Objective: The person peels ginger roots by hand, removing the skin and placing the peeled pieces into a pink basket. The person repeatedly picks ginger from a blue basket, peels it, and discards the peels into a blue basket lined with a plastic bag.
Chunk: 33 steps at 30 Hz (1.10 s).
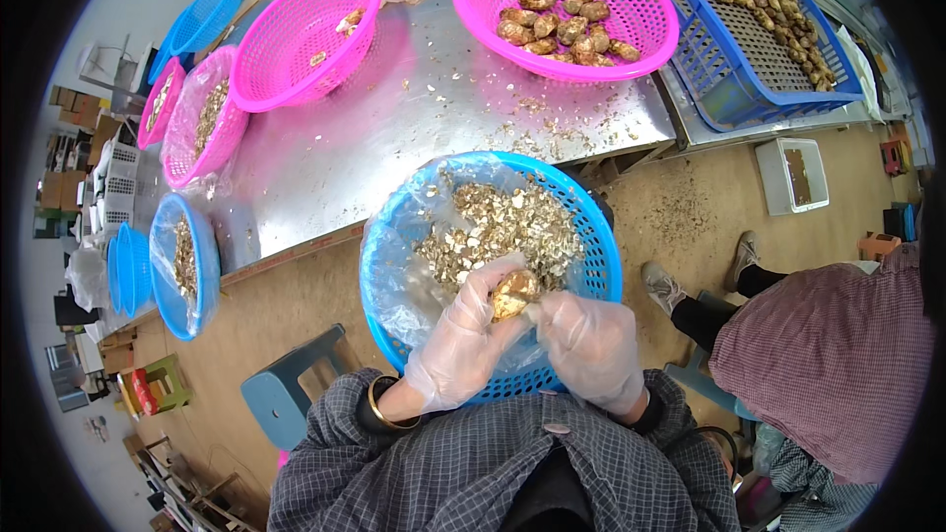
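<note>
My left hand (469, 336), in a thin clear plastic glove, grips a brown, pale-patched mushroom or tuber (515, 294) between thumb and fingers. Close against its right side is my right hand (591, 340), also gloved, with its fingers curled in. Whether a small tool sits in the right hand is hidden. Both hands are over a round blue plastic basket (606, 258) at my lap. A clear plastic bag (395, 266) lines that basket. Inside lies a heap of brown and whitish shavings (510, 229).
A metal table (414, 118) strewn with scraps stands ahead. On it are a pink basket (473, 7) of brown pieces and another pink basket (295, 37). A blue crate (739, 100) holds more pieces at right. A seated person (820, 362) is at right, a blue stool (277, 391) at left.
</note>
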Available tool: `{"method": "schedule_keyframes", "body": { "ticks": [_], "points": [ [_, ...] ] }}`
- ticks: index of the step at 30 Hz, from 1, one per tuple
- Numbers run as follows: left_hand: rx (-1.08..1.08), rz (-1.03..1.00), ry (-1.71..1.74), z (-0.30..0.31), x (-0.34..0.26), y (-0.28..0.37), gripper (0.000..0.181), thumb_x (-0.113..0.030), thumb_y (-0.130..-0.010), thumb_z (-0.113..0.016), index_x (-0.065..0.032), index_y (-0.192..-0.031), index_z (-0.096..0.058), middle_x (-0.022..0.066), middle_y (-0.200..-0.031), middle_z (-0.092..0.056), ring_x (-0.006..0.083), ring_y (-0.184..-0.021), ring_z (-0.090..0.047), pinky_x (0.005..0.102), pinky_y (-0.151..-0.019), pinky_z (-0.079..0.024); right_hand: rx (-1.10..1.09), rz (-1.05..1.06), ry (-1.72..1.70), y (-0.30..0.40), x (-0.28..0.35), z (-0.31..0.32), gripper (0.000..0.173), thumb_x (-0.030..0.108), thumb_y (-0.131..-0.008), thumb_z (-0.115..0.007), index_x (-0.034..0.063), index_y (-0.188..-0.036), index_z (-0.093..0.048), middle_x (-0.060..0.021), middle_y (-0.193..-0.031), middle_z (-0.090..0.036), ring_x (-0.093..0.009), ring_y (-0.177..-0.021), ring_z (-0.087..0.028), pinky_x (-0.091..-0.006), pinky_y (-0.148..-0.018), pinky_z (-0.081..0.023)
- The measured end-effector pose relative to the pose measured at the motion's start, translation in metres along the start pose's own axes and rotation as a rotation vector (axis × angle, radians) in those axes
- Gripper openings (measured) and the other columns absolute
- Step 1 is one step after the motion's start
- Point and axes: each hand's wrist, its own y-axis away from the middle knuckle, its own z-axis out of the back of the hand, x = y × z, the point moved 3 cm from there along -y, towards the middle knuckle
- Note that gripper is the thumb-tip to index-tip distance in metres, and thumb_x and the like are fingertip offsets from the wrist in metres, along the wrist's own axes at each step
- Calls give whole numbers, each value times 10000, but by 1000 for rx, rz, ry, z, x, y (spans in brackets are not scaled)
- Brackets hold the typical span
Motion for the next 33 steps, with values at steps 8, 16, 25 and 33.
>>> {"method": "schedule_keyframes", "body": {
  "ticks": [8, 16, 25, 33],
  "points": [
    [29, 57, -43, -2, -8, 0, 493, -46, -909, -586, -28, -1346, -359, 128, -1261, -487, 203, -1174, -483, 319, -1002, -384, -103, 58, 27, 8, -16, -3, 72, 53, -834, -646, 50, -899, -615, -67, -723, -625, -209, -578, -614, -299, -499, -498],
    [70, 38, 91, -2, 0, 4, 455, -82, -953, -537, -30, -1360, -340, 105, -1215, -490, 163, -1105, -482, 303, -952, -401, -38, -1, 111, 4, -24, 3, 136, 70, -813, -654, 92, -941, -617, -53, -668, -573, -206, -555, -593, -313, -476, -473],
    [-19, -68, -339, -4, 6, 4, 505, -81, -921, -569, -15, -1359, -327, 216, -1186, -524, 335, -1081, -549, 383, -905, -442, -18, -270, 100, 8, -37, 2, 50, 70, -836, -642, 59, -852, -596, -83, -681, -589, -210, -562, -601, -305, -473, -465],
    [-43, -97, -434, -5, 8, 5, 515, -56, -911, -576, -11, -1364, -334, 215, -1133, -566, 350, -1047, -585, 368, -880, -460, 23, -186, 113, 10, -34, -5, 22, 93, -872, -595, 76, -884, -598, -62, -728, -610, -196, -581, -621, -296, -481, -479]
  ]
}}
